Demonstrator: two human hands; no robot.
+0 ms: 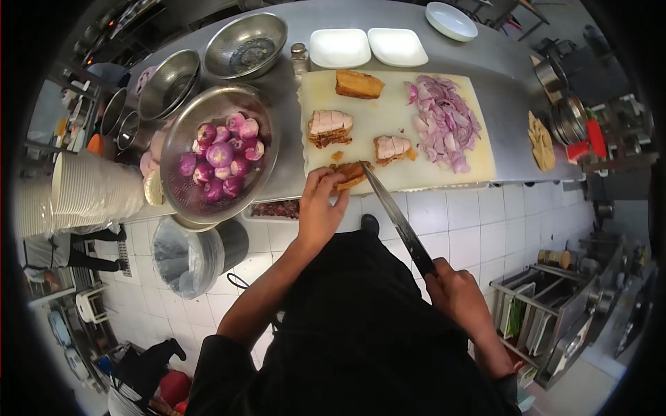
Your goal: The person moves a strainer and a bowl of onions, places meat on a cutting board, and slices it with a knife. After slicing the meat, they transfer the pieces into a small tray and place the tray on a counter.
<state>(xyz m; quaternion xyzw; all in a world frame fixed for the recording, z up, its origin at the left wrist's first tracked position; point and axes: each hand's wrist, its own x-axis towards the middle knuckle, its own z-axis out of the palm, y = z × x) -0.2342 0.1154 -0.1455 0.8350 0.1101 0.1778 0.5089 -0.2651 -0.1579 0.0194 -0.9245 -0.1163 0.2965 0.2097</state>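
Note:
My left hand [322, 204] grips a brown-crusted piece of roast pork belly [355, 182] at the near edge of the white cutting board [381, 173]. In my right hand [454, 295] is a kitchen knife [397, 220], its handle wrapped by my fingers. The blade slants up to the left, its tip at the piece of pork; whether it cuts in cannot be told. Farther up the board are an uncut-looking pork slab [359, 84], a sliced pork piece [330, 125] and another cut piece [393, 147]. A pile of sliced red onion [447, 125] covers the board's right side.
A steel colander [267, 170] of peeled red onions stands left of the board, with more steel bowls [246, 52] behind. White dishes [340, 48] and a shaker [299, 59] line the back. Stacked containers [90, 187] and a lined bin [187, 256] are at left. Other people stand at far left.

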